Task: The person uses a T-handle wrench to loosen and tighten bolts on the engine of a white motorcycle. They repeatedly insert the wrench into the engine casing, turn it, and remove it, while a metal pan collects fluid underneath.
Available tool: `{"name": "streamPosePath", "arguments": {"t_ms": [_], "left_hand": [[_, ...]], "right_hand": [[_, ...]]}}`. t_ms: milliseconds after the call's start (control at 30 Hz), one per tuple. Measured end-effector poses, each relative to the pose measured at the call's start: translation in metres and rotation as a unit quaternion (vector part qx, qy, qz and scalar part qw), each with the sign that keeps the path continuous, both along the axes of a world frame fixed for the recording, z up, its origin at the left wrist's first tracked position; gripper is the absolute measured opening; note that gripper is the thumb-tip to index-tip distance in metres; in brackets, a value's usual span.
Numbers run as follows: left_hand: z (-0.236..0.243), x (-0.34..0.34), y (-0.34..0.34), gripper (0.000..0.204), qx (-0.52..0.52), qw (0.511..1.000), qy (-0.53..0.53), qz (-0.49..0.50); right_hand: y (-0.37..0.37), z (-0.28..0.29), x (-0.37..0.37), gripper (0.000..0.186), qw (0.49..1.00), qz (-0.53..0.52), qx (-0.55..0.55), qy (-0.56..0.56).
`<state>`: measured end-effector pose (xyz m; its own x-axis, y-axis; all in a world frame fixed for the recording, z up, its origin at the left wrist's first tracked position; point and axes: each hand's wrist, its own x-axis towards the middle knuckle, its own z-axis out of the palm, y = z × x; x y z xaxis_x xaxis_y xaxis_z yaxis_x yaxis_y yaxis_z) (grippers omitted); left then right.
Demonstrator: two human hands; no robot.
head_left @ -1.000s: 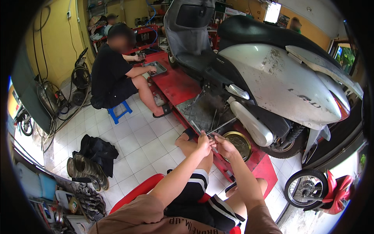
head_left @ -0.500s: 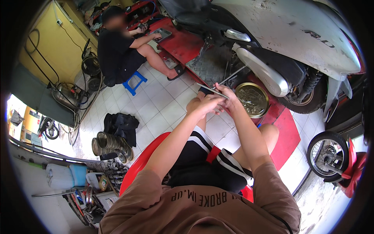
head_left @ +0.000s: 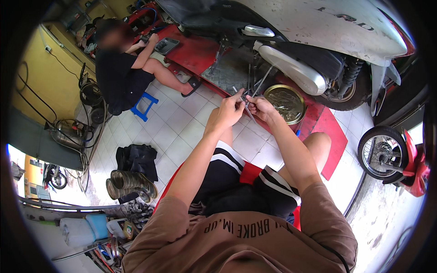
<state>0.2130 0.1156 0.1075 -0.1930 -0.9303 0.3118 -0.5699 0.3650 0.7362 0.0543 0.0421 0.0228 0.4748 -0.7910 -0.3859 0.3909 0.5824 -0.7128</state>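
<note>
My right hand point(head_left: 262, 109) is closed at the middle of a metal T-handle wrench point(head_left: 264, 81). Its long shaft slants up and right toward the silver cover on the scooter's point(head_left: 291, 68) side; I cannot tell whether the tip touches anything. My left hand point(head_left: 229, 110) is closed, with thumb and fingers pinching the wrench by its crossbar. Part of the crossbar sticks out above and below the fingers. Just right of my hands, a round gold-rimmed pan point(head_left: 266, 98) holds small metal parts in a shiny layer.
The scooter stands over a red lift platform point(head_left: 334, 150). At the far left, a co-worker point(head_left: 116, 68) sits on a blue stool point(head_left: 145, 105) beside a grey tray point(head_left: 166, 44). Black cloth point(head_left: 136, 161) and brownish cylinders point(head_left: 132, 185) lie on the tiles. A red motorcycle's wheel point(head_left: 383, 150) is at right.
The view has shifted, so the scooter and co-worker sit further left and up. The crossbar has turned steeper, and my left hand has moved from near my right palm to pinching the bar.
</note>
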Motion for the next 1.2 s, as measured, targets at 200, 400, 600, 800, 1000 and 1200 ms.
{"name": "streamPosePath", "arguments": {"t_ms": [200,400,600,800,1000,1200], "left_hand": [[-0.030,0.022,-0.021,0.046,0.029,0.993,0.115,0.017],[-0.041,0.029,-0.025,0.049,-0.017,0.994,0.093,0.062],[-0.072,0.027,-0.022,0.043,0.018,0.990,0.054,0.128],[-0.078,0.025,-0.016,0.032,0.147,0.987,-0.028,0.053],[-0.040,0.015,-0.011,0.039,0.001,0.989,0.133,-0.066],[-0.055,0.027,-0.009,0.060,0.130,0.974,0.125,0.134]], "right_hand": [[0.002,0.020,-0.001,0.016,0.998,0.015,-0.041,0.034],[-0.001,0.015,0.010,0.014,0.997,-0.009,-0.058,0.055],[-0.009,0.018,0.016,0.015,0.998,0.019,-0.007,0.067],[-0.020,0.029,0.021,0.019,0.999,0.041,-0.002,0.002],[-0.025,0.010,0.023,0.020,0.998,0.050,-0.019,0.033],[-0.029,0.022,0.030,0.021,0.998,-0.002,-0.044,0.047]]}}
